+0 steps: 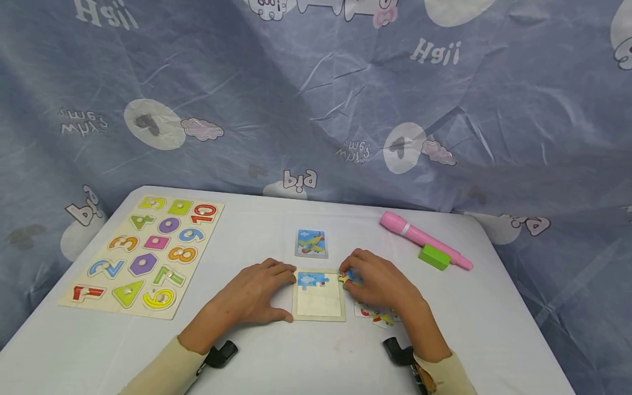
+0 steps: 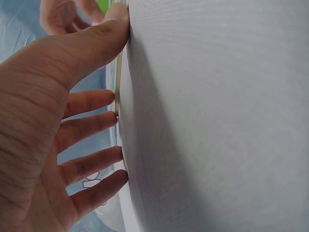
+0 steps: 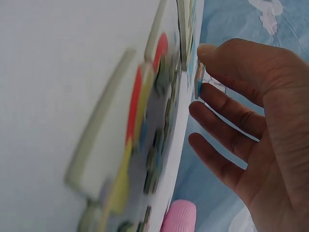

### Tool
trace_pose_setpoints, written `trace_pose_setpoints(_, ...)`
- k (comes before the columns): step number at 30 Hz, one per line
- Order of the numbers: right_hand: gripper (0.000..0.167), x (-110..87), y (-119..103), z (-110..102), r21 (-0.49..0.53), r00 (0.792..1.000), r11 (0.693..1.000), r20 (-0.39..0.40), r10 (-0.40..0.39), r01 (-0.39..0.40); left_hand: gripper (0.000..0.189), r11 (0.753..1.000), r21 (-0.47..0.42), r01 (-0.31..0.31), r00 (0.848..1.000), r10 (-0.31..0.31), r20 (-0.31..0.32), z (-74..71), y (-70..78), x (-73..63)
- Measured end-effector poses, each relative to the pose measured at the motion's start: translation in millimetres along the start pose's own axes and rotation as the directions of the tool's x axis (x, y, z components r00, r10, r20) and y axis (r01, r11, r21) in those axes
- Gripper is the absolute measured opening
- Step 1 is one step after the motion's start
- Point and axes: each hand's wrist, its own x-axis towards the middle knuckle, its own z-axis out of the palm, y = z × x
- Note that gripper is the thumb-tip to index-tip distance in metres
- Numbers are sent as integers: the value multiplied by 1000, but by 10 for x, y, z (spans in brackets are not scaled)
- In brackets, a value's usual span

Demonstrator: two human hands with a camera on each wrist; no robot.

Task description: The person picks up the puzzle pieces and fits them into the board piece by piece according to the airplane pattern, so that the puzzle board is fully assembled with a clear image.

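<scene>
A wooden puzzle tray (image 1: 319, 318) lies in the middle of the table, with sky-blue jigsaw pieces (image 1: 310, 279) fitted along its top left. My left hand (image 1: 259, 293) rests at the tray's left edge, its thumb low and its fairly straight fingers touching the side. Between thumb and fingers, my right hand (image 1: 377, 282) pinches a small puzzle piece (image 3: 198, 79) at the tray's upper right edge. Several loose puzzle pieces (image 1: 377, 315) lie under and beside the right wrist, partly hidden by it. Behind the tray is a picture card (image 1: 311, 243) of a yellow airplane.
A number-and-shape board (image 1: 160, 263) covers the table's left side. At the back right lie a pink tube-shaped object (image 1: 419, 237) and a green block (image 1: 434, 257). A printed blue-grey cloth (image 1: 276, 109) hangs behind the white table (image 1: 316, 362).
</scene>
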Motion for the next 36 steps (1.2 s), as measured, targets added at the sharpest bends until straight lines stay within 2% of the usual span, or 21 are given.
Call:
trace_pose_setpoints(6, 25, 60, -112, 54, 0, 999, 999, 23, -48, 48, 74, 1000, -6, 0, 1000, 0, 2, 0, -1, 3)
trace_pose_setpoints(19, 31, 102, -201, 108, -24, 994, 996, 63, -84, 86, 74, 1000, 2, -3, 1000, 3, 10, 6, 2, 0)
trace_pose_setpoints(36, 25, 122, -197, 115, -27, 994, 996, 69, -84, 86, 75, 1000, 4, -1, 1000, 0, 11, -2, -1, 12)
